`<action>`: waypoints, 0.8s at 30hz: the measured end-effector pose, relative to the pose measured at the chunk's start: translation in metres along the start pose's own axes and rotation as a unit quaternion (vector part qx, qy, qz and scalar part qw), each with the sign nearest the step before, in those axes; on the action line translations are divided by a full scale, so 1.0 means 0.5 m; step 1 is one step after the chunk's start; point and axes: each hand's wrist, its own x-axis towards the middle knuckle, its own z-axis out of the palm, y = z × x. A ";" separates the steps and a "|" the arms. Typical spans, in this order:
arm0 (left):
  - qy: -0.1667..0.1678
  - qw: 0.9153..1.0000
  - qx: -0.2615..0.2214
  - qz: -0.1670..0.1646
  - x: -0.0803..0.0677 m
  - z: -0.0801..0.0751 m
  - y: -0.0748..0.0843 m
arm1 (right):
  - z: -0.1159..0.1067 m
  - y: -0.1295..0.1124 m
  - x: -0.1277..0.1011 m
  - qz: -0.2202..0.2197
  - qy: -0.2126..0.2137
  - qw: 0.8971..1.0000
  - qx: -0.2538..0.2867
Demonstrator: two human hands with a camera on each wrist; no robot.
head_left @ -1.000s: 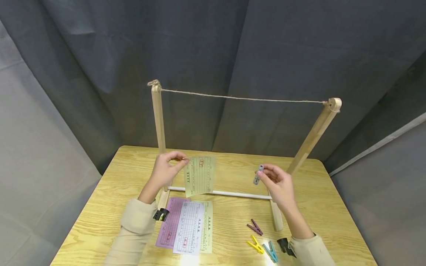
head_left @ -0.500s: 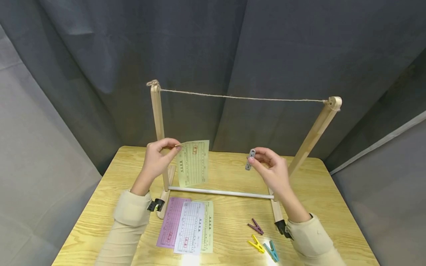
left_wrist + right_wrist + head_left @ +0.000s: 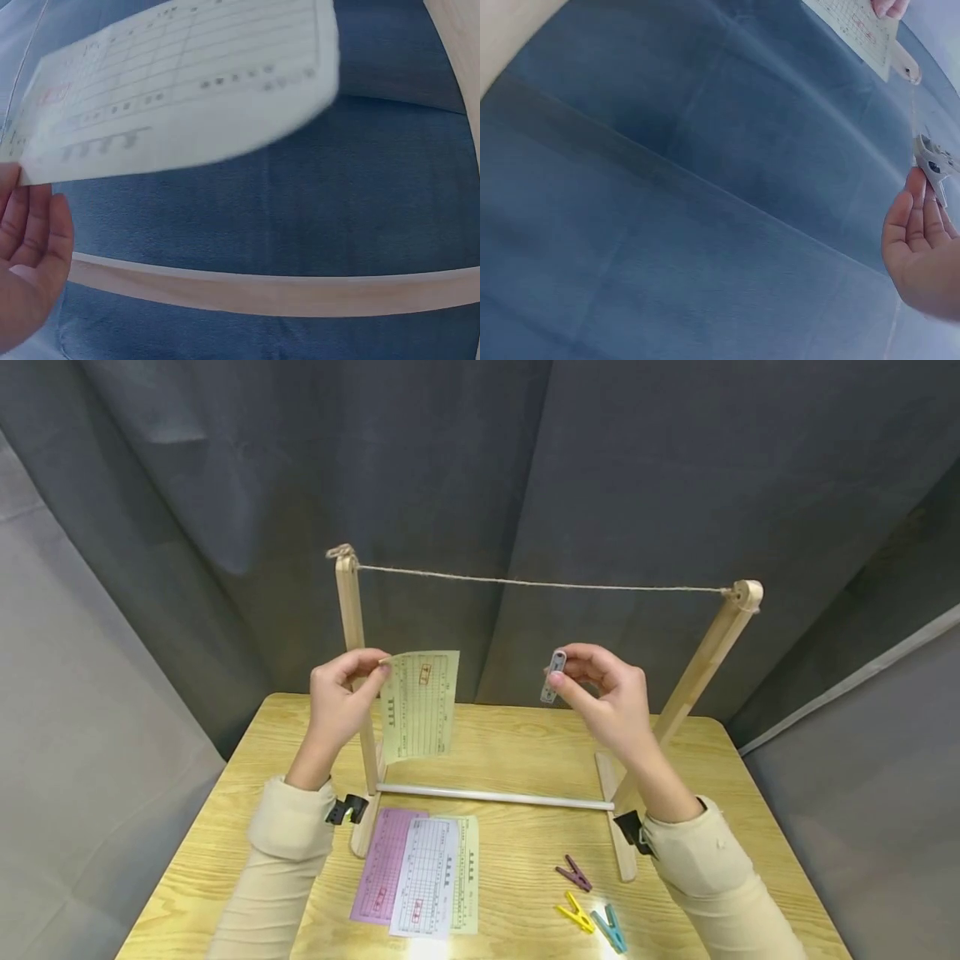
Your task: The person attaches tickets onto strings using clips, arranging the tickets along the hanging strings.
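Between thumb and fingers, my left hand pinches the upper left corner of a pale yellow-green printed slip, which hangs upright below the string. The slip also fills the top of the left wrist view. On the other side, my right hand pinches a grey clothespin, seen side-on in the right wrist view as a clothespin. A thin twine line stretches above both hands, between two wooden posts; neither hand touches it.
The left post and right post are joined low down by a white rod. On the wooden table lie a purple slip, a white slip, a green slip and purple, yellow and blue clothespins.
Both hands have risen toward the twine and shifted left, carrying the slip and the grey clothespin. The things lying on the table stay where they were.
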 end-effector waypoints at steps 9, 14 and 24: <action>0.028 1.000 0.014 -0.005 0.034 -0.008 0.049 | -0.003 -0.047 0.063 -0.045 -0.009 0.999 0.009; 0.037 0.999 0.012 -0.005 0.049 -0.014 0.036 | -0.003 -0.067 0.101 -0.085 -0.019 0.996 0.007; 0.068 0.998 -0.008 -0.006 0.084 -0.018 0.055 | -0.006 -0.092 0.179 -0.092 -0.012 0.995 -0.029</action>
